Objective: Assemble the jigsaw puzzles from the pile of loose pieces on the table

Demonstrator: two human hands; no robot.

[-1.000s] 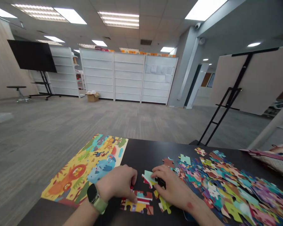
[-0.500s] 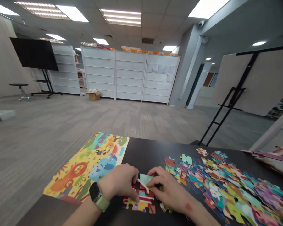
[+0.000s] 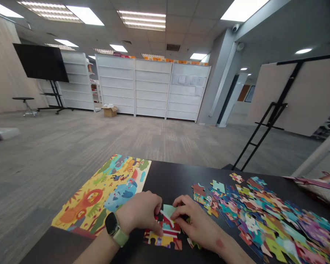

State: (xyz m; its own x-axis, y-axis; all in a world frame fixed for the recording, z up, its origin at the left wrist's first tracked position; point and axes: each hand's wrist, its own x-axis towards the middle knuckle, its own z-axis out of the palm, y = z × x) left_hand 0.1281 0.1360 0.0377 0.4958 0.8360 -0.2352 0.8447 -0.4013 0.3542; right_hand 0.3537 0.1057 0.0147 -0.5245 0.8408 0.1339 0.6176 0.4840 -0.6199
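A small joined group of jigsaw puzzle pieces (image 3: pixel 170 234), red, white and yellow, lies on the black table in front of me. My left hand (image 3: pixel 144 211) curls over its left side, with the thumb pressed on the pieces and the fingertips partly hidden. From the right, my right hand (image 3: pixel 194 220) pinches a pale green puzzle piece (image 3: pixel 169 209) at the group's upper edge, fingers and thumb bent around its right side. Under my right palm, a green-and-white loose piece (image 3: pixel 193 242) shows in part.
An illustrated animal sheet (image 3: pixel 104 198) lies left of my hands. Many loose puzzle pieces (image 3: pixel 264 216) are heaped on the table (image 3: pixel 167 176) to the right. A white bag (image 3: pixel 319 190) rests at the right edge. Beyond stand a board on a black easel (image 3: pixel 272 117) and white shelves (image 3: pixel 154 88).
Both hands hold nearly the same pose on the pieces. The whole view has shifted very slightly; nothing on the table has visibly moved.
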